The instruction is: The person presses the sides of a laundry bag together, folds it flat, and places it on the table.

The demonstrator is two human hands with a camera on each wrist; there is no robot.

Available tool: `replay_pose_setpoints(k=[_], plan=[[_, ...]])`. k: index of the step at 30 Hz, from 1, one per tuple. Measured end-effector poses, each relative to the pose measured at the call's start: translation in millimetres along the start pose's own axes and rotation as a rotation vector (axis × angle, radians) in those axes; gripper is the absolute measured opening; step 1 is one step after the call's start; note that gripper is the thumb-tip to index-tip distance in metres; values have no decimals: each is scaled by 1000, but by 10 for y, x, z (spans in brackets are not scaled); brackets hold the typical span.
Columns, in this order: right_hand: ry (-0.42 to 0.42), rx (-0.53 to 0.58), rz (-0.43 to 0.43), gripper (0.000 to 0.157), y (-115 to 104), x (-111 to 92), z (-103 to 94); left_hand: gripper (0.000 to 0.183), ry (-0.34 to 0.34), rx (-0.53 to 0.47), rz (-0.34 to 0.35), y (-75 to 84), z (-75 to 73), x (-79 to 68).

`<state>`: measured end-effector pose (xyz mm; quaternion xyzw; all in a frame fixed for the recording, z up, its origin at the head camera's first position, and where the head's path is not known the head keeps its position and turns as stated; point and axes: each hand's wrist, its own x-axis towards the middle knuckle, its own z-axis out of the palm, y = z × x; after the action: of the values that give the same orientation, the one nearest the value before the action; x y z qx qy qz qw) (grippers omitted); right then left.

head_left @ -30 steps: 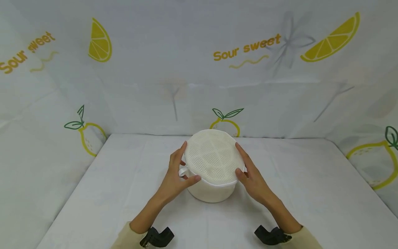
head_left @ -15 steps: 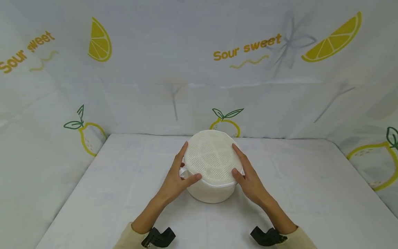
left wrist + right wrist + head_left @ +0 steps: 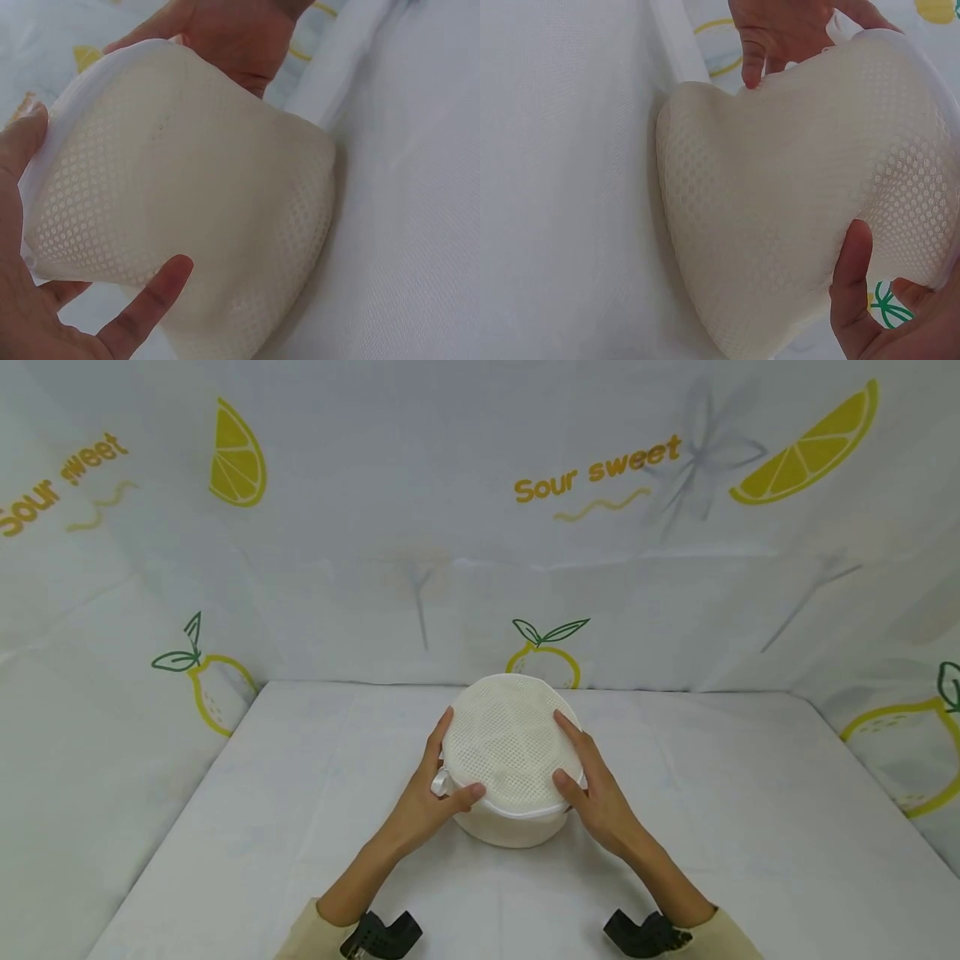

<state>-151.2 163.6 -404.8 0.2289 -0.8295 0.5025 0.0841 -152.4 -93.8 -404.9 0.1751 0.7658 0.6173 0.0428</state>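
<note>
A cream-white, drum-shaped mesh laundry bag [image 3: 513, 743] with white piping round its top stands on the white table, its round top tilted towards me. My left hand [image 3: 423, 797] grips its left side, thumb over the near rim and fingers along the wall, beside a small white loop [image 3: 441, 781]. On the opposite side my right hand [image 3: 603, 793] holds it, thumb and forefinger on the edge of the top. The wrist views show the mesh wall [image 3: 217, 172] dented and soft between the hands, its base at the tabletop. The inside is hidden.
White cloth covers the table [image 3: 735, 802]. A white curtain [image 3: 360, 527] printed with lemons and lettering rises along the back and both sides. Black wrist mounts [image 3: 382, 935] sit at both sleeves.
My right hand has shifted slightly left and inward, and the bag's right edge has come in with it. The left hand stays almost where it was.
</note>
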Motion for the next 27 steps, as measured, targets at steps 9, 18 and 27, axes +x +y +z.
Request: replay_pose_setpoints(k=[9,18,27], plan=[[-14,3,20,64,-12,-4,10,96,-57,-44,-4,-53,3,4],[-32,69,41,66,-10,-6,59,100,-88,-35,20,-128,5,17],[-54,170,21,67,17,-9,102,101,-114,-134,41,-188,21,21]])
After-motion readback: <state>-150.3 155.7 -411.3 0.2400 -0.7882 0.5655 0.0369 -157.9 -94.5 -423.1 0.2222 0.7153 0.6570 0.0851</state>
